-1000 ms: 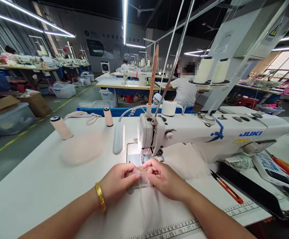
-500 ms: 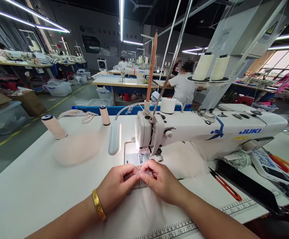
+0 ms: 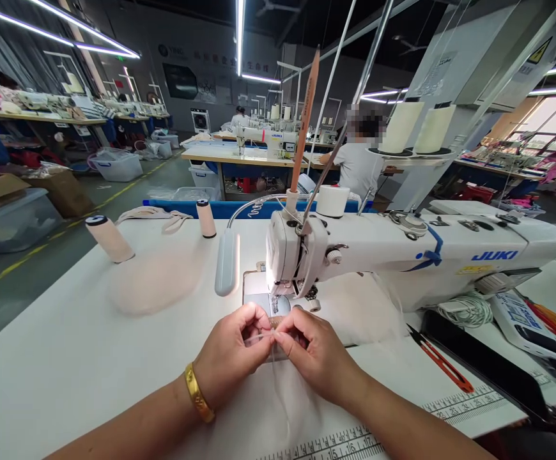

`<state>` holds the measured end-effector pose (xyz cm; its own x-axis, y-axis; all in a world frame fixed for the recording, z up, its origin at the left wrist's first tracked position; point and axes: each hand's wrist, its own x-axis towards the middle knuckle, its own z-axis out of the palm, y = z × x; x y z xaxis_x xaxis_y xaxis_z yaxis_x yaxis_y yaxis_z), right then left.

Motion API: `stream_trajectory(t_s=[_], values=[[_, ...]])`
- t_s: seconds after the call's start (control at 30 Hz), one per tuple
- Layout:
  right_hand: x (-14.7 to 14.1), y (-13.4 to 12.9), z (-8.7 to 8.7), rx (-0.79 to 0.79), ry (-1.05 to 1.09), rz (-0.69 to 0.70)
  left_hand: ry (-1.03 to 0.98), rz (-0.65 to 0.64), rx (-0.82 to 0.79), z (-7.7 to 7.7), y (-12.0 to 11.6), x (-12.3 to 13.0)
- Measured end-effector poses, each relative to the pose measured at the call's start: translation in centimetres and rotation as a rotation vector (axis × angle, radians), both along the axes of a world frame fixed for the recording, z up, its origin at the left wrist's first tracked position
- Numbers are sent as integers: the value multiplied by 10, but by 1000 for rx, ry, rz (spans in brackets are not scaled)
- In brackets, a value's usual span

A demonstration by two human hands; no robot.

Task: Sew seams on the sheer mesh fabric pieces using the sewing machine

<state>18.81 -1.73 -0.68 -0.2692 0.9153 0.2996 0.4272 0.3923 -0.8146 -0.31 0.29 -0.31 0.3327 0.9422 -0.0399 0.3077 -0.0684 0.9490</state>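
My left hand (image 3: pixel 232 344), with a gold bangle at the wrist, is closed in a pinch just before the sewing machine's presser foot (image 3: pixel 275 305). Against it, fingertips nearly touching, my right hand (image 3: pixel 320 358) pinches too. Between them is the edge of a thin, sheer pale fabric (image 3: pixel 291 397), which hangs down toward me over the table. A narrow, pale strip of it shows across the left fingers. The white sewing machine (image 3: pixel 378 252) stands behind and to the right. Exactly what lies under the fingertips is hidden.
Two peach thread cones (image 3: pixel 110 239) and a pale fabric piece (image 3: pixel 156 281) are on the left of the table. A lamp (image 3: pixel 227 263) hangs left of the needle. Right of my hands lie orange-handled thread snips (image 3: pixel 445 364), a black phone-like slab (image 3: pixel 484 364) and a printed ruler (image 3: pixel 349 442).
Both hands stay together at the fabric edge. The left fingers have lifted and opened out a little, showing the pale strip. The whole view has shifted slightly.
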Motion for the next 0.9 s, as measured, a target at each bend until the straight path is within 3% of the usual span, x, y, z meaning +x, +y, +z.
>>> stream_trajectory(t_s=[0.4,0.7,0.9], values=[[0,-2,2,-6,-9,0,-41,-33,-23,3,0,0],[1,-2,2,-11,-35,9,41,-69,-36,8,1,3],[-1,0,-3,-20,-88,-53,250,-69,204,10,4,0]])
